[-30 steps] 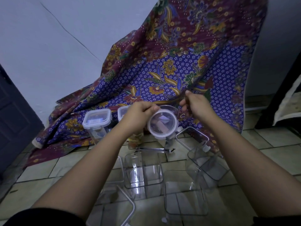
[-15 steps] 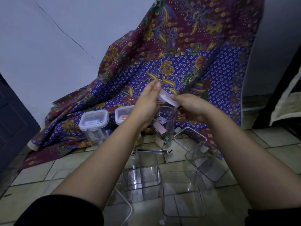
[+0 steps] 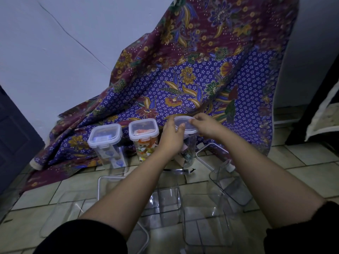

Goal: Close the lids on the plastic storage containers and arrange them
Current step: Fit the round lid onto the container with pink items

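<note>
A tall clear container with small items inside stands on the floor at the edge of the cloth. Its round-cornered lid lies flat on its top. My left hand grips the container's upper part, thumb on the lid's near edge. My right hand presses on the lid's right side. To the left stand two lidded containers, one with blue items and one with orange and white items.
Several empty clear containers and loose lid frames lie on the tiled floor near me. A patterned purple cloth hangs down the wall and spreads on the floor. A dark door is at the left.
The lid went from tilted above the container's mouth to lying flat on top. Both hands lowered onto it and the container now stands upright next to the two lidded ones.
</note>
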